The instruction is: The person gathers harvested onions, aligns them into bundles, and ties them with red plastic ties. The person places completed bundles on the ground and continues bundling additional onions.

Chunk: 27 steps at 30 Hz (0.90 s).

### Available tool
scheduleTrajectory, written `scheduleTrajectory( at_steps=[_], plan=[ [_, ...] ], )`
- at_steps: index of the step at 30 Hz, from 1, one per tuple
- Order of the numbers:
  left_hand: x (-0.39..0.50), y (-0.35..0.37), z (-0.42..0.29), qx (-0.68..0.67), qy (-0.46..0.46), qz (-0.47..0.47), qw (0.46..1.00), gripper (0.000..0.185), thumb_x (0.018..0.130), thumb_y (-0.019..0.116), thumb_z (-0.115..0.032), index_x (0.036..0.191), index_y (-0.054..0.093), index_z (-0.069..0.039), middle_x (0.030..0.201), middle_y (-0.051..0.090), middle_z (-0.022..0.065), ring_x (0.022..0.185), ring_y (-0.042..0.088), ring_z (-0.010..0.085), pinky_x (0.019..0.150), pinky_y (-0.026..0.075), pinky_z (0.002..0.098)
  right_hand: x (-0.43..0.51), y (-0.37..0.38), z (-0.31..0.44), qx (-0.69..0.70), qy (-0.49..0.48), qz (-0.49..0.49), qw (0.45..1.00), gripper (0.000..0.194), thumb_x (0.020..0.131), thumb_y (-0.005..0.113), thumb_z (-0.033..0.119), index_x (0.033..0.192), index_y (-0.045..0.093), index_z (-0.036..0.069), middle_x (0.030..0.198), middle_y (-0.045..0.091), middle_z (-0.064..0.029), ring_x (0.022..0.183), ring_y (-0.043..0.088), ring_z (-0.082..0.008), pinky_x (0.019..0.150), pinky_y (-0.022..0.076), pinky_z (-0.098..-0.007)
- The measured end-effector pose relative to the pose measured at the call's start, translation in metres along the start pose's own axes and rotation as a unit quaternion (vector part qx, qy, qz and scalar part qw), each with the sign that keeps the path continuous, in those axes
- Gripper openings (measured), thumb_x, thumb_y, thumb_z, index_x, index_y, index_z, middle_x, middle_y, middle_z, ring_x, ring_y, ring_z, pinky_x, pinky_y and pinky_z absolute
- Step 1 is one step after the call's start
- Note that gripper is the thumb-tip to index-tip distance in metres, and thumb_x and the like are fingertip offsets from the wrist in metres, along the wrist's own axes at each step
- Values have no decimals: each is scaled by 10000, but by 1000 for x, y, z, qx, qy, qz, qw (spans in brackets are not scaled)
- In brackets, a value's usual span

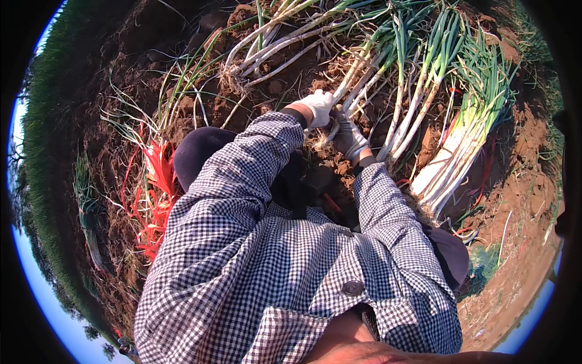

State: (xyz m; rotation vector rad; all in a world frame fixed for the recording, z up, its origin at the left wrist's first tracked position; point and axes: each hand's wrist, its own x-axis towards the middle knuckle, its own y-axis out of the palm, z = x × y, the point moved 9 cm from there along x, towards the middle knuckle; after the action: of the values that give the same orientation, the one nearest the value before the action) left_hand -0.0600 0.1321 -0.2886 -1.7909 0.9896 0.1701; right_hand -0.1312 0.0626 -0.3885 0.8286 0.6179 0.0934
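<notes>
My left hand (317,107), in a white glove, is closed around the pale stems of a few long green onions (357,73). Just below it to the right, my gloved right hand (349,135) grips the same stalks lower down, close to their roots (322,142). The green tops stretch away to the upper right over other leaves. Several loose green onions (416,107) lie beside my right hand, roots towards me. Farther right rests a thick bundle of cleaned green onions (454,159), white shanks together and a red tie near it.
Red plastic strips (159,186) are heaped by my left knee (200,148). More uncleaned green onions (277,54) lie across the clods of brown soil (154,27) ahead. A small bundle of green onions (88,209) lies at far left, near a grass strip (41,182).
</notes>
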Motion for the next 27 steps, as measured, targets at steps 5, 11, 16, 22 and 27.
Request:
scheduleTrajectory(
  at_steps=[5,11,16,22,27],
  plan=[
    [-23,-11,-9,32,133,305,943,686,871,672,-515,1286,587,25,1261,632,236,1230,567,373,990,482,450,11,41,14,96,-39,55,993,359,995,598,301,1243,580,41,1134,679,-73,1052,636,-207,963,517,-357],
    [-10,-70,205,51,-280,-164,945,433,987,537,-306,1313,580,-24,1209,674,174,1150,643,348,1016,492,470,-30,104,65,182,-120,132,967,244,954,657,211,1123,621,39,807,531,14,701,488,-125,721,444,-280],
    [18,8,230,156,-213,55,963,335,878,663,-210,1152,681,-18,1068,719,163,1010,699,291,851,561,406,-34,85,51,-41,-42,74,996,322,923,698,214,1164,635,10,940,665,-58,858,648,-164,795,555,-372],
    [20,27,57,63,85,136,985,370,855,633,-313,1046,697,-3,930,720,127,808,686,258,682,518,427,31,26,-11,100,11,41,994,284,943,683,196,1169,656,26,959,703,-48,770,674,-148,682,572,-281],
    [0,-98,129,-147,-4,7,989,353,887,625,-252,1163,674,-37,946,721,91,892,696,229,793,563,339,-3,54,15,-93,-24,-24,995,246,931,666,214,1029,673,-12,988,697,-79,875,660,-183,792,534,-307]
  ],
)
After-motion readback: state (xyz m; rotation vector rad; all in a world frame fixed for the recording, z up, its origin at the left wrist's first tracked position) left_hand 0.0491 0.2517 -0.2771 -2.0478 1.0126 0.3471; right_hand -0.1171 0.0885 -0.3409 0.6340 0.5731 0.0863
